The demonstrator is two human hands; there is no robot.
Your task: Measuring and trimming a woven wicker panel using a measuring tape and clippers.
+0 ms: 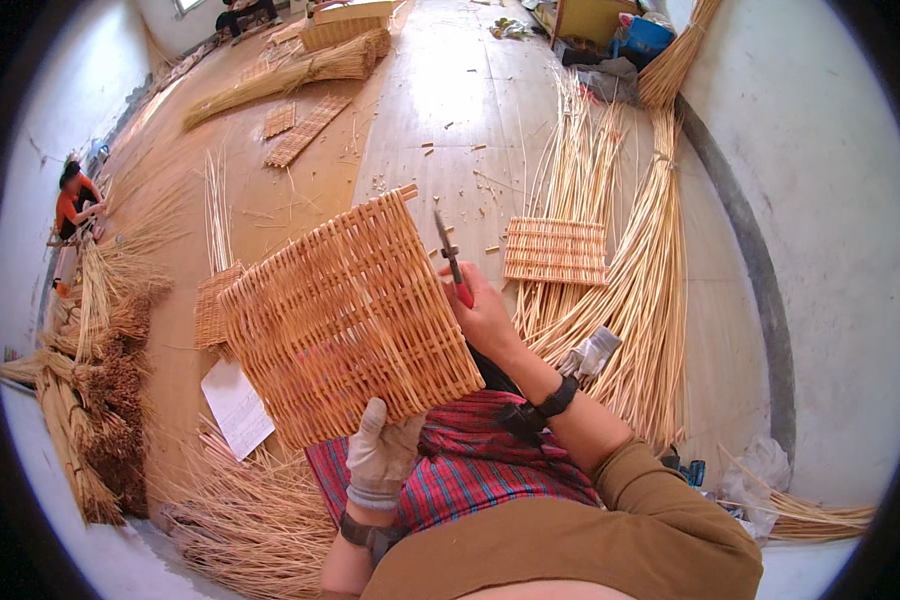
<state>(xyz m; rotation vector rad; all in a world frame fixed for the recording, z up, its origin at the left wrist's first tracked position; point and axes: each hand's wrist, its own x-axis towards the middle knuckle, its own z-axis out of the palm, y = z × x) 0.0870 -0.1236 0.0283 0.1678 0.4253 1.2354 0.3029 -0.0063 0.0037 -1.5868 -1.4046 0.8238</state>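
Observation:
A square woven wicker panel (pixel 345 310) is held up tilted over my lap, which is covered by red-and-blue striped cloth (pixel 500 450). My left hand (pixel 380 455), in a pale glove, is closed on the panel's lower edge. My bare right hand (pixel 485 315), beside the panel's right edge, is closed round red-handled shears (pixel 460 280), their dark blades pointing up.
A smaller woven piece (pixel 555 250) lies on long pale canes (pixel 640 370) at right. Bundled canes (pixel 100 400) and a white paper (pixel 235 405) lie at left. Another person (pixel 75 205) sits by the left wall. More panels (pixel 305 130) and bundles lie farther back.

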